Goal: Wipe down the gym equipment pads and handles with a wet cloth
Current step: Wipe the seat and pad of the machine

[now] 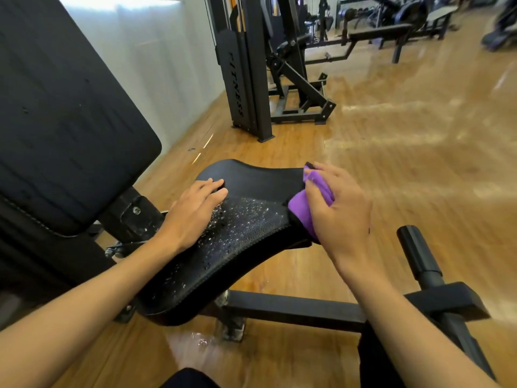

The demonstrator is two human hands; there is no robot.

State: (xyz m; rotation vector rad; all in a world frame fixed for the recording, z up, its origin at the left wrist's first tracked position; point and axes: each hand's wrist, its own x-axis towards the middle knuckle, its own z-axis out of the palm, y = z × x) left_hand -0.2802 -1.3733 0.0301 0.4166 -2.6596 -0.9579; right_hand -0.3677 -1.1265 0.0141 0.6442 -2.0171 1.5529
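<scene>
the right hand [338,208] has its fingers curled round a bunched purple cloth [300,210] and holds it against the right edge of the black seat pad [251,180], about midway along that edge. most of the cloth is hidden under the palm and fingers; only a fold by the thumb and a strip near the fingertips show. the left hand [193,214] lies flat on the left side of the seat pad, fingers straight and close together, gripping nothing, its fingertips pointing to the far end. between the two hands and toward the near end the pad is covered in water droplets [243,219], while the far end looks dull and free of beads. to the left a large black back pad [64,121] stands tilted, cut off by the top and left edges of the view. under the seat a black frame bar [293,309] runs right to a black cylindrical grip [416,250], partly hidden by the right forearm. a small wet patch [195,343] shines on the wooden floor [391,152] near the seat's foot. far off stands a black weight machine [243,65]; the equipment beyond it is blurred and hard to make out.
</scene>
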